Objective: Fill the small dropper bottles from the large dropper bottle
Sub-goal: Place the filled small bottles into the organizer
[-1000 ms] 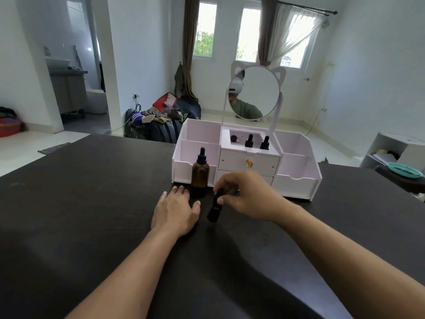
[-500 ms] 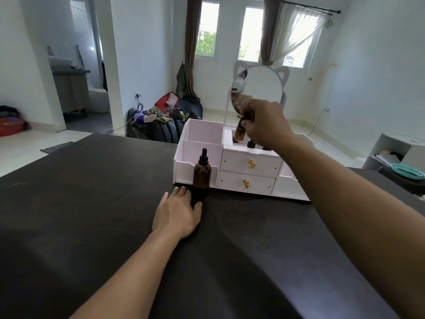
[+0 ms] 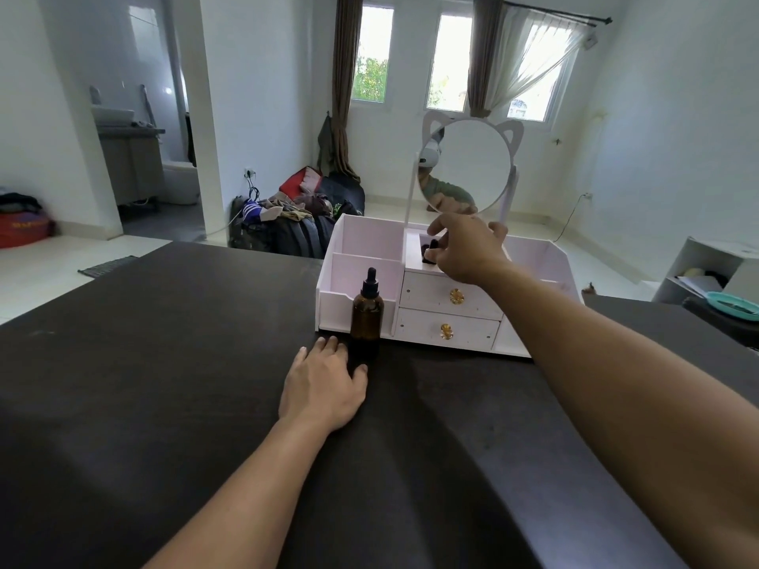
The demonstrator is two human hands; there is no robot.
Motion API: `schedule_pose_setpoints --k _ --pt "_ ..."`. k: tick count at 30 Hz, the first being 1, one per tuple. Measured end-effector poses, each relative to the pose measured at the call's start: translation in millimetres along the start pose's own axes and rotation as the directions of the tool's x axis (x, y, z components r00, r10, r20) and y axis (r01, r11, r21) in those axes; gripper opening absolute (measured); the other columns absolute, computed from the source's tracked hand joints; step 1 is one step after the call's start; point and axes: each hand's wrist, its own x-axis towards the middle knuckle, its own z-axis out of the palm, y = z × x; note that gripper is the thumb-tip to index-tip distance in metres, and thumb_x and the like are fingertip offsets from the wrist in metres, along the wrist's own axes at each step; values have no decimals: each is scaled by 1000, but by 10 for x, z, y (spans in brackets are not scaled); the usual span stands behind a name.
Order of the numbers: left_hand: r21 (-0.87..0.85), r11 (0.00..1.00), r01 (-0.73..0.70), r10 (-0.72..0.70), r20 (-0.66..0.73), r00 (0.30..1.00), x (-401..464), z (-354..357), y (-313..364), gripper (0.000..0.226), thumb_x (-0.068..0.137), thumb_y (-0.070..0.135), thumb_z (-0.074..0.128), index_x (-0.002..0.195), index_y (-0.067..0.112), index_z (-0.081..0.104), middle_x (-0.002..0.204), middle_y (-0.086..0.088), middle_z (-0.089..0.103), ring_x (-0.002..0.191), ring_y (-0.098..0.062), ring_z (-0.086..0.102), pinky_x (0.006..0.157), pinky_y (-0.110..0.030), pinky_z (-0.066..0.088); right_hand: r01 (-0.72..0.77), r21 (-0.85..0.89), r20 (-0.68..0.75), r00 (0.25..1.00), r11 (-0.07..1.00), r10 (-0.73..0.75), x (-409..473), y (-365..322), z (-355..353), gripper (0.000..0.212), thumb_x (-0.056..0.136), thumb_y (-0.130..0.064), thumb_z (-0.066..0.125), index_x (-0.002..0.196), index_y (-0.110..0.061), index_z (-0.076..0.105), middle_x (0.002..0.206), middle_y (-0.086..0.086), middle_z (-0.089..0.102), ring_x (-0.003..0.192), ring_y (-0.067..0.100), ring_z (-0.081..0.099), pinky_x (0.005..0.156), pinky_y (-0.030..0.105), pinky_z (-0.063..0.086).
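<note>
A large amber glass dropper bottle with a black bulb cap [image 3: 367, 312] stands upright on the dark matte worktop [image 3: 164, 384], just in front of the white wooden organiser with a cat-eared round mirror [image 3: 530, 264], which sits toward the worktop's far edge. The left hand [image 3: 322, 386] lies flat on the worktop, palm down and fingers straight, its fingertips just beside the base of the large bottle; whether they touch it is unclear.

The right hand [image 3: 464, 250] reaches over the organiser's raised middle compartment, above the two drawers with gold knobs [image 3: 456, 296]. Its fingers curl down into that compartment around the black cap of a small dark dropper bottle [image 3: 429, 255]; the hand hides most of the bottle, so the grip cannot be judged with certainty, though thumb and fingers appear to close on it. Another black cap shows just behind, partly covered by the fingers.

At the right edge, a teal dish [image 3: 733, 308] rests on a dark surface beside a white shelf unit [image 3: 706, 260].
</note>
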Motion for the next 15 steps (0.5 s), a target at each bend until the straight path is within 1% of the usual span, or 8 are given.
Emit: schedule_pose_setpoints --k 4,7,12,15 --pt "-1 1000 2 -2 -3 1000 -13 -10 2 60 99 48 35 149 15 33 158 -2 29 147 -17 19 121 -37 13 -26 53 25 999 998 25 12 24 11 35 87 -29 69 119 -25 56 108 -3 71 116 21 57 111 54 22" --pt "-7 1000 -3 3 -9 1000 -20 -27 10 59 99 47 35 149 15 33 158 -2 28 147 -17 19 121 -37 13 -20 61 42 999 998 17 -7 22 14 42 86 -30 70 124 -25 53 110 -3 71 118 22 56 110 51 23" --pt "-10 1000 0 -1 -12 1000 -34 -35 14 59 99 47 35 149 16 33 158 -1 28 147 -16 19 121 -36 14 -26 94 0 1000 995 26 -36 24 44 46 86 -27 70 129 -23 52 111 -1 72 117 23 58 109 49 26" --pt "-28 1000 -5 4 -8 1000 -18 -31 7 59 99 47 35 149 15 33 158 -2 29 147 -16 19 121 -37 14 -36 121 18 999 992 34 -49 17 24 49 85 -29 71 130 -23 51 112 -2 72 117 23 58 108 48 28"
